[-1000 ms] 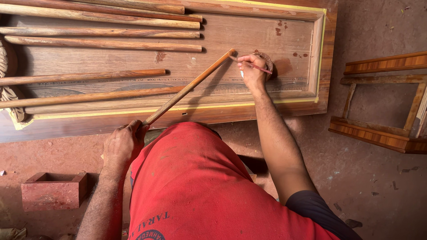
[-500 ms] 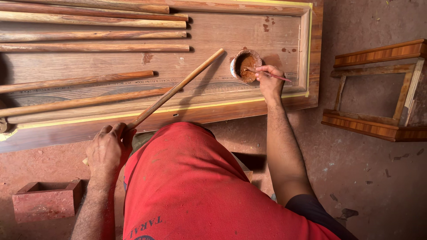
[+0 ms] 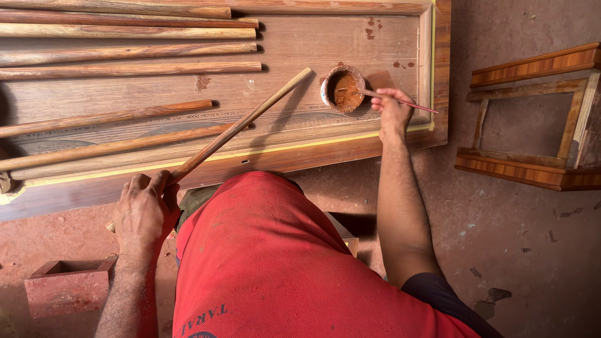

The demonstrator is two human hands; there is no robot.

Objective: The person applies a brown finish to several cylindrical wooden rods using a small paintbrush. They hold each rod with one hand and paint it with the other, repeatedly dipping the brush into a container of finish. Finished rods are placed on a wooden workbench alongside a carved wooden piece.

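Observation:
My left hand (image 3: 144, 209) grips the near end of a long wooden stick (image 3: 241, 126), which slants up to the right over a flat wooden door panel (image 3: 294, 47). My right hand (image 3: 391, 107) holds a thin brush (image 3: 400, 100) whose tip dips into a small round bowl of brown stain (image 3: 343, 88) standing on the panel. The stick's far end stops just left of the bowl.
Several more round sticks (image 3: 125, 50) lie side by side on the panel's left part. A small wooden frame (image 3: 532, 119) stands on the reddish floor at right. A red hollow brick (image 3: 66, 285) sits at lower left. My red-clothed knee (image 3: 275, 250) fills the foreground.
My right hand moved from the stick's tip to the right, uncovering the bowl, and the brush tip now rests in the stain. My left hand slid slightly down and left.

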